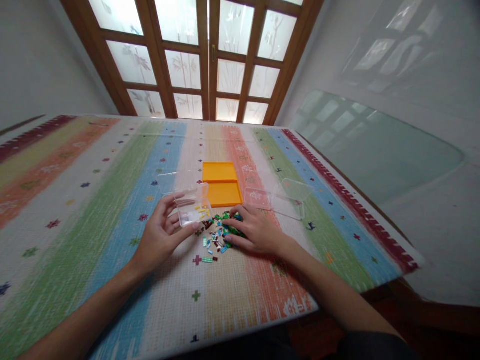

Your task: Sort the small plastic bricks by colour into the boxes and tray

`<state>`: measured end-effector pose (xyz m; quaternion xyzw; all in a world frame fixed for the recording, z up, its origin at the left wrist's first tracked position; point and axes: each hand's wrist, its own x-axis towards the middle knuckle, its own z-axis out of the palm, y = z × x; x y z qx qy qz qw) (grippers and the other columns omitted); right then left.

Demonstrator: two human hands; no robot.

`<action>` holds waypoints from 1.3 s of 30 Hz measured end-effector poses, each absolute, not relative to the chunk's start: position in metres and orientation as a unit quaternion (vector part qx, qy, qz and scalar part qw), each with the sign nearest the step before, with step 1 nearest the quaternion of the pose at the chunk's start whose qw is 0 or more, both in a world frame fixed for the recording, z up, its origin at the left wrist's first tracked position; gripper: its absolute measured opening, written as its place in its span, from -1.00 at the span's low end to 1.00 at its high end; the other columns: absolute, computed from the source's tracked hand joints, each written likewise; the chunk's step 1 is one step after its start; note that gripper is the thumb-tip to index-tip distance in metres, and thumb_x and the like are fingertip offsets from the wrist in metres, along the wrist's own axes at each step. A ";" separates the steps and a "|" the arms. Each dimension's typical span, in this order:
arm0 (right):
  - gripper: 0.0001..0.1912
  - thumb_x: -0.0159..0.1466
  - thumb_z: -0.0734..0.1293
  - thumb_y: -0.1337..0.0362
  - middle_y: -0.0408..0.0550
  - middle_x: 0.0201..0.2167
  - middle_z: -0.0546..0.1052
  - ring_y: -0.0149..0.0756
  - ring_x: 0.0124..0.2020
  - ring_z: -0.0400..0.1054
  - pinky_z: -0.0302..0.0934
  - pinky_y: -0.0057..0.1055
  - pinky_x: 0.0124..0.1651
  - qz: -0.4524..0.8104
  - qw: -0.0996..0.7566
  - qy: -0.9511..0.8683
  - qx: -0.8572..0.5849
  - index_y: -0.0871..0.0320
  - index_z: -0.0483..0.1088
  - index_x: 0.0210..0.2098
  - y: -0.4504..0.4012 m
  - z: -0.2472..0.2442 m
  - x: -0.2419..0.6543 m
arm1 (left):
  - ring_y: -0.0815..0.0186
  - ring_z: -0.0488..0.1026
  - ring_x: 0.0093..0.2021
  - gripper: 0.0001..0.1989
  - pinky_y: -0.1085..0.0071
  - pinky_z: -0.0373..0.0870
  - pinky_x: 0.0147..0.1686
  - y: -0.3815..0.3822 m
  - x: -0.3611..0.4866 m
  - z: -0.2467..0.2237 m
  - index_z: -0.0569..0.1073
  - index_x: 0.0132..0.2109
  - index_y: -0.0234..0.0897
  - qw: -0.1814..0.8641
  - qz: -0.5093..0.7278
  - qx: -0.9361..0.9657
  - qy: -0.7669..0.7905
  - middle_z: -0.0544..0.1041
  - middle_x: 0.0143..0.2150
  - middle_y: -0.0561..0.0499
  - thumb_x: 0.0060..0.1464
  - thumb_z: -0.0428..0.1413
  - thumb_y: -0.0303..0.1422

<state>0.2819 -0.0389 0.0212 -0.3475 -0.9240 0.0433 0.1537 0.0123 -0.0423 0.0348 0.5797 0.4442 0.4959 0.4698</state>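
Observation:
My left hand (164, 228) is closed around the side of a clear plastic box (191, 216), which is tilted above the table. Several small yellow toy bricks (202, 211) lie inside the box. My right hand (255, 231) reaches into a pile of tiny toy bricks (214, 240) in green, blue, white and brown. Its fingers are apart and touch the right side of the pile, hiding some of the bricks. A light green brick (207, 260) lies at the near edge of the pile.
Behind the pile an open orange case (224, 194) lies flat. On its right stands an open clear plastic box (287, 207) with its lid up. A striped cloth (180, 310) covers the table. Walls flank the table, and wooden doors (208, 65) with frosted panes are beyond it.

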 end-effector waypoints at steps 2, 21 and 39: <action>-0.53 0.50 0.22 -0.01 0.19 0.04 0.49 -0.03 0.05 0.30 0.25 -0.04 0.15 0.046 0.166 -0.921 -0.349 0.18 0.48 0.17 -0.039 0.019 0.282 | 0.13 0.63 0.02 -0.37 0.17 0.65 0.02 -0.042 0.013 0.035 0.33 0.16 -0.12 0.472 0.499 0.576 0.443 0.54 0.16 -0.11 -0.03 0.40 -0.31; -0.70 0.48 0.26 0.19 0.18 0.20 0.45 0.02 0.28 0.20 0.17 0.07 0.30 0.042 0.212 -0.923 -0.319 0.14 0.52 0.09 -0.028 0.024 0.302 | 0.15 0.63 0.02 -0.36 0.19 0.65 0.01 -0.041 0.012 0.033 0.34 0.17 -0.14 0.463 0.500 0.582 0.445 0.54 0.17 -0.12 -0.03 0.40 -0.32; -0.67 0.32 0.29 0.43 0.11 0.11 0.48 -0.09 0.17 0.28 0.28 -0.03 0.22 0.126 0.193 -0.933 -0.274 0.10 0.61 -0.02 -0.025 0.018 0.307 | 0.16 0.62 0.02 -0.37 0.16 0.64 0.03 -0.043 0.014 0.033 0.35 0.18 -0.13 0.480 0.490 0.578 0.441 0.53 0.17 -0.12 -0.02 0.39 -0.34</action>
